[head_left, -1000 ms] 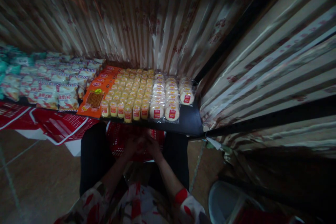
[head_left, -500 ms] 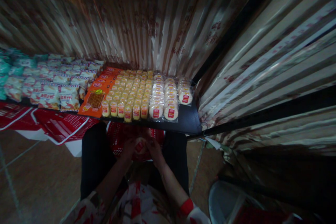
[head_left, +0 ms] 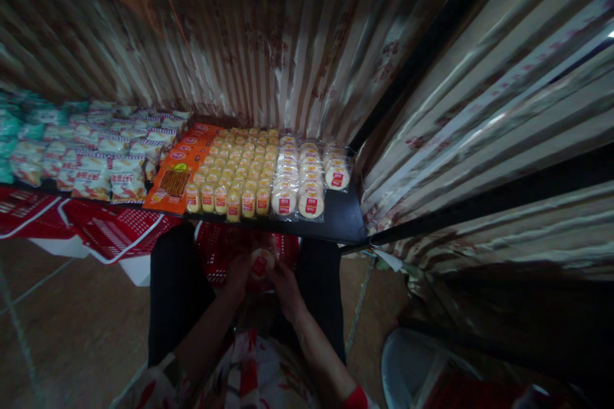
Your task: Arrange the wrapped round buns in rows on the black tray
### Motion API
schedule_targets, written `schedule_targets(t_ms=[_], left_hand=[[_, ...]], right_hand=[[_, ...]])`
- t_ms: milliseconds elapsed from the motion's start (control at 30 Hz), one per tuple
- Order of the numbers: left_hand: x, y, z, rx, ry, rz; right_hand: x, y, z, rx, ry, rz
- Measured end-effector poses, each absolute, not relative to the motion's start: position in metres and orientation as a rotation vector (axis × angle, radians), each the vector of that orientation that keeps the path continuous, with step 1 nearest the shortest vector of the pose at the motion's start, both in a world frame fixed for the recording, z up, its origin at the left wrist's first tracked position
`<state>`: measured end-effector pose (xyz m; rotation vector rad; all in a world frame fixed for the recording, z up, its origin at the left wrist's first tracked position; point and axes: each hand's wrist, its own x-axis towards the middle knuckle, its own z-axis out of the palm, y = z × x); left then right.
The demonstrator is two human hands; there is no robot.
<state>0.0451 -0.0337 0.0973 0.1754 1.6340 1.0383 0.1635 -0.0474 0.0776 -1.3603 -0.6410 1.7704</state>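
My left hand (head_left: 238, 273) and my right hand (head_left: 283, 281) meet low in the middle, over a red basket (head_left: 218, 259) on my lap. Between them they hold a round pale cake in clear wrap with a red label (head_left: 261, 263). Both hands have their fingers closed round it. Just above, a black shelf (head_left: 343, 220) carries rows of the same round cakes (head_left: 311, 182), small yellow packets (head_left: 240, 169) and orange flat packs (head_left: 180, 169).
White and red snack bags (head_left: 96, 163) and teal bags (head_left: 14, 131) fill the shelf's left part. Red baskets (head_left: 110, 230) lie under the shelf at left. Corrugated metal walls (head_left: 288, 45) close in behind and to the right. A grey round bin (head_left: 412, 370) stands at lower right.
My hands have lifted a wrapped round cake up out of the red basket; its red label now shows between them. The view has shifted slightly.
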Motion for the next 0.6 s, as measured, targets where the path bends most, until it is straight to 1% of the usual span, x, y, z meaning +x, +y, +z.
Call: schedule_targets(t_ms=[267, 467, 600], left_hand=[[0.051, -0.045, 0.093, 0.256, 1.679, 1.065], [0.054, -0.05, 0.086, 0.337, 1.736, 1.093], [0.054, -0.05, 0.086, 0.385, 1.736, 1.088]], right_hand=[[0.166, -0.053, 0.092, -1.397, -0.692, 1.684], [0.169, -0.056, 0.098, -1.455, -0.926, 1.54], [0.17, -0.056, 0.097, -1.522, -1.141, 1.389]])
